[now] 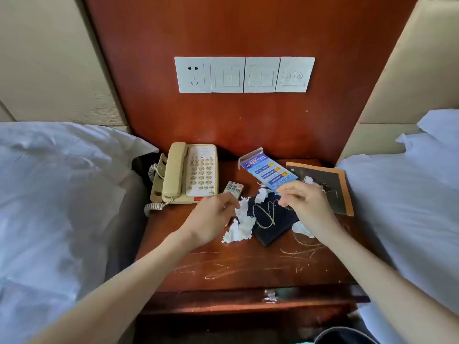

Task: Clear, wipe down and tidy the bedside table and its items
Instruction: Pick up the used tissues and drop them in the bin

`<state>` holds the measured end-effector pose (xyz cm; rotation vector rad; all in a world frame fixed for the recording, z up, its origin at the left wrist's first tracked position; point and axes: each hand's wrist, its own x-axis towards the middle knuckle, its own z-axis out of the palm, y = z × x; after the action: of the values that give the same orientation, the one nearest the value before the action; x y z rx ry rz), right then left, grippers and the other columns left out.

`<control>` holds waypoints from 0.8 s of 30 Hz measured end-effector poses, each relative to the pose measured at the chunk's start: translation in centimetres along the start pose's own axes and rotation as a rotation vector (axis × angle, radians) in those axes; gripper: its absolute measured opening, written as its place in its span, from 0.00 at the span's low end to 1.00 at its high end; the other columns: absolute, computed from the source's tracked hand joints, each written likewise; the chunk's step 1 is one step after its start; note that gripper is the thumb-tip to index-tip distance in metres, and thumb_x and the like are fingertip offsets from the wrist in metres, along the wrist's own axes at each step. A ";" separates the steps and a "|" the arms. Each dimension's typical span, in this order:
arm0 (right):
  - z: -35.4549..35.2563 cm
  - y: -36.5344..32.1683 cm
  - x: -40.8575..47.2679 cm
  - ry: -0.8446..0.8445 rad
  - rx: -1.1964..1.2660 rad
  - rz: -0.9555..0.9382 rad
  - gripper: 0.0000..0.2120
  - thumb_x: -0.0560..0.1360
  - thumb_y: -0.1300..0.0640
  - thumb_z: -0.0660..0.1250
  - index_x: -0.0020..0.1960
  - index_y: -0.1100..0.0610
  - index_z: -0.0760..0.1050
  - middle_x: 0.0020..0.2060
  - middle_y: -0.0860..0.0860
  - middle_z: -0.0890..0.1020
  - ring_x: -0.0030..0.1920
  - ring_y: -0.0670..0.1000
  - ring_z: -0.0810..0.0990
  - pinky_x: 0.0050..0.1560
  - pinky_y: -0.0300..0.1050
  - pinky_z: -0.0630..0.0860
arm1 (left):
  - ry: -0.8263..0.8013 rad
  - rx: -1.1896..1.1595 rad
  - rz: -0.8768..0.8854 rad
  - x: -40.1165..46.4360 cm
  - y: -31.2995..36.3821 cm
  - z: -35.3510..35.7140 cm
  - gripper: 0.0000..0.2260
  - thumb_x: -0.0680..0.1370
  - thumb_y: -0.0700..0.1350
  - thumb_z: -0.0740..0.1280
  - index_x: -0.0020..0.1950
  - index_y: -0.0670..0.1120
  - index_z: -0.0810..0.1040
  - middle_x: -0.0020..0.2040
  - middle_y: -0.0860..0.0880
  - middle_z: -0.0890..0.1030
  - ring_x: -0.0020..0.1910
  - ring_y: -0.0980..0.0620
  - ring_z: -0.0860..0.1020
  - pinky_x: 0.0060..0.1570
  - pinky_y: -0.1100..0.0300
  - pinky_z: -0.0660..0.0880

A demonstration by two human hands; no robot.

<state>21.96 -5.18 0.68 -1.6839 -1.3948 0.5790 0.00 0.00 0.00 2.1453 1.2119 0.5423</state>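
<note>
Left hand: the left hand [215,211] is hovering with fingers loosely curled and holding nothing, its fingertips just beside the crumpled white tissue scraps [240,225].
Right hand: the right hand [306,203] is hanging over the clutter with fingers bent downward; I cannot tell whether they are pinching anything.
Tissue scraps: lying between the two hands on the scratched red-brown wooden bedside table [248,266]; probably weightless, soft and tear-prone, so gathering them in a loose pinch looks best.
Dark blue cloth pouch [270,225]: lying under the right fingertips, with a thin gold-coloured chain [264,212] on it; the chain is likely slippery and snag-prone, better lifted with the pouch.
Blue printed leaflet in a clear acrylic stand [267,170]: lying just beyond the right hand; stiff, light, graspable by its edges.
Beige corded telephone [188,172]: sitting beyond the left hand; heavier, cord trailing.
</note>
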 end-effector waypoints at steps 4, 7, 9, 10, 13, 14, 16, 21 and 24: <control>1.5 3.2 -0.1 0.084 0.081 -0.090 0.13 0.74 0.64 0.66 0.41 0.46 0.79 0.34 0.41 0.82 0.41 0.37 0.81 0.40 0.32 0.74 | 0.063 0.030 0.102 0.4 -2.8 1.7 0.07 0.81 0.44 0.59 0.50 0.53 0.76 0.45 0.49 0.81 0.40 0.49 0.80 0.39 0.51 0.81; 2.3 4.9 -0.4 0.147 0.117 -0.164 0.09 0.74 0.62 0.68 0.43 0.49 0.80 0.35 0.41 0.83 0.41 0.38 0.81 0.36 0.26 0.72 | 0.164 0.086 0.227 0.3 -4.1 3.2 0.06 0.81 0.44 0.60 0.51 0.52 0.76 0.50 0.52 0.79 0.43 0.55 0.77 0.44 0.58 0.78; 2.4 5.4 -0.8 0.159 0.126 -0.195 0.09 0.74 0.62 0.67 0.44 0.49 0.79 0.36 0.43 0.83 0.40 0.38 0.81 0.37 0.27 0.73 | 0.169 0.066 0.248 0.0 -4.4 4.1 0.06 0.80 0.44 0.61 0.53 0.51 0.77 0.51 0.54 0.75 0.46 0.55 0.77 0.46 0.54 0.79; 2.4 5.6 -1.0 0.157 0.126 -0.203 0.09 0.74 0.63 0.67 0.44 0.49 0.79 0.36 0.44 0.83 0.39 0.39 0.81 0.40 0.29 0.74 | 0.153 0.088 0.257 0.0 -4.6 4.5 0.06 0.80 0.45 0.62 0.54 0.51 0.78 0.52 0.54 0.73 0.48 0.55 0.76 0.49 0.53 0.78; 2.0 6.4 -1.4 0.131 0.038 -0.203 0.08 0.75 0.60 0.68 0.44 0.47 0.80 0.39 0.42 0.82 0.43 0.39 0.80 0.44 0.34 0.74 | 0.073 0.234 0.297 -0.1 -5.0 5.3 0.09 0.79 0.49 0.64 0.59 0.52 0.77 0.55 0.55 0.70 0.54 0.54 0.72 0.56 0.53 0.73; 1.8 6.7 -1.5 0.132 -0.003 -0.205 0.07 0.75 0.59 0.68 0.45 0.47 0.80 0.40 0.41 0.81 0.44 0.39 0.80 0.44 0.34 0.73 | 0.051 0.253 0.300 -0.1 -5.0 5.4 0.11 0.79 0.51 0.64 0.60 0.53 0.76 0.56 0.55 0.70 0.55 0.54 0.71 0.58 0.53 0.71; 1.4 7.4 -1.7 0.142 -0.055 -0.212 0.08 0.75 0.59 0.67 0.46 0.46 0.80 0.43 0.42 0.81 0.46 0.41 0.80 0.43 0.35 0.72 | 0.015 0.285 0.285 0.0 -5.0 5.7 0.14 0.78 0.55 0.65 0.62 0.55 0.74 0.60 0.55 0.71 0.60 0.54 0.69 0.61 0.54 0.70; 0.0 9.1 -2.1 0.153 -0.148 -0.194 0.12 0.73 0.63 0.67 0.48 0.47 0.79 0.49 0.46 0.79 0.49 0.45 0.79 0.40 0.44 0.75 | -0.017 0.424 0.260 0.2 -4.9 6.7 0.20 0.77 0.58 0.64 0.69 0.60 0.69 0.68 0.55 0.70 0.68 0.52 0.67 0.62 0.49 0.71; -0.7 10.0 -2.5 0.115 -0.293 -0.184 0.14 0.73 0.61 0.68 0.50 0.42 0.78 0.49 0.42 0.76 0.48 0.41 0.77 0.41 0.37 0.73 | -0.020 0.423 0.263 0.2 -5.1 7.2 0.18 0.78 0.55 0.64 0.68 0.62 0.70 0.67 0.55 0.71 0.67 0.52 0.68 0.58 0.49 0.73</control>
<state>27.36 -7.96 -7.64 -1.7584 -1.5871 0.1771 1.33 -0.04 -8.72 2.6856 1.1144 0.3963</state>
